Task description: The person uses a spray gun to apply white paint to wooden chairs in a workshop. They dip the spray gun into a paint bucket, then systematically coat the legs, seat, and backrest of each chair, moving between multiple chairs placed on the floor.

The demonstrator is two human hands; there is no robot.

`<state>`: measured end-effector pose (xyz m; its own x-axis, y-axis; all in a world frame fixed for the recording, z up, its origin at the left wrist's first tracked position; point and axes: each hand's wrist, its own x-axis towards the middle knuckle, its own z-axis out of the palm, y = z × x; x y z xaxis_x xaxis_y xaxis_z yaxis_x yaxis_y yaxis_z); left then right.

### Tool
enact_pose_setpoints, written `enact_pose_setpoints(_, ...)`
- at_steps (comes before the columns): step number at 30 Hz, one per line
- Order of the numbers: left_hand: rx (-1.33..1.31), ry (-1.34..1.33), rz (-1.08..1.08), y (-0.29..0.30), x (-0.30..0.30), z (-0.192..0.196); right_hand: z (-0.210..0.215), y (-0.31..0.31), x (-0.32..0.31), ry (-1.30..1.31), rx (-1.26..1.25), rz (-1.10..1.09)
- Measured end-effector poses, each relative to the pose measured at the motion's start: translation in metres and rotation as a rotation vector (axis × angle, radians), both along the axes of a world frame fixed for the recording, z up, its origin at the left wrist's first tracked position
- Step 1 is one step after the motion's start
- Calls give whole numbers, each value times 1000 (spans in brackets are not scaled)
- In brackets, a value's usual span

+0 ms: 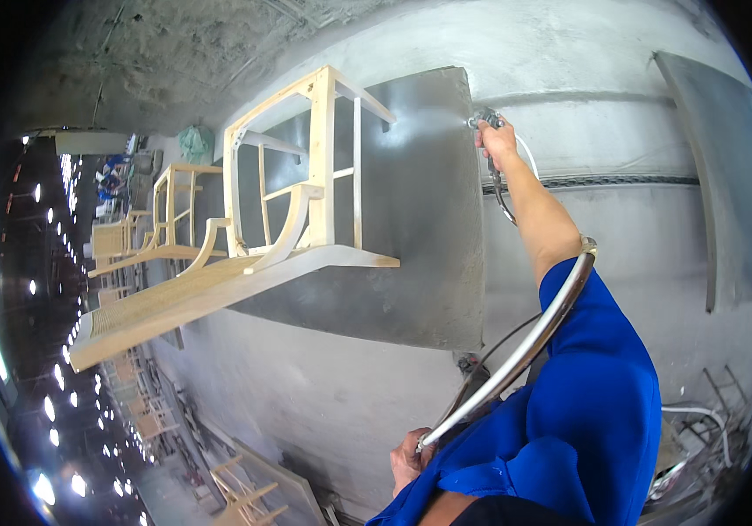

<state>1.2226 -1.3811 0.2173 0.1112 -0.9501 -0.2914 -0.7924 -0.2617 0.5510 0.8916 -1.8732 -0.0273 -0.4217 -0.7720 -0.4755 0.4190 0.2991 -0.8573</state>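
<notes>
My right arm reaches far forward, and my right hand (499,141) is closed around a spray gun (484,119). The gun's nozzle points left, with a pale haze in front of it. A bare wooden chair (322,175) lies on its back on a dark grey board (420,289), its legs and seat frame raised. The gun is to the right of the chair, apart from it. Low in the view my left hand (409,462) is closed around a white hose (490,386), close to my body. That hose runs up past my right elbow.
More wooden chairs (178,210) stand in a row at the far left. Another grey panel (727,175) leans at the right. A second wooden frame (249,491) is at the bottom left. A thin dark hose (503,337) hangs beside the white one. Metal racks (727,394) are at the lower right.
</notes>
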Motion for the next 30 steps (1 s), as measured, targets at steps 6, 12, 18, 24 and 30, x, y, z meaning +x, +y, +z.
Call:
enact_pose_setpoints(6,97,-105,-81,-35,-85,16,48,-32,-42,-118,-113,197)
enact_pose_setpoints(12,106,-92,-148,-69,-116,36,161,-16,-80,-161,-250,345)
enact_pose_setpoints(18,72,-87,-224,-80,-133,44,241,-27,-83,805,-559,650)
enact_pose_setpoints(24,-5,-16,-216,-67,-139,45,283,30,-61,663,-709,1113)
enact_pose_setpoints(30,-34,-48,-123,-46,-133,52,271,109,-54,268,-526,1318)
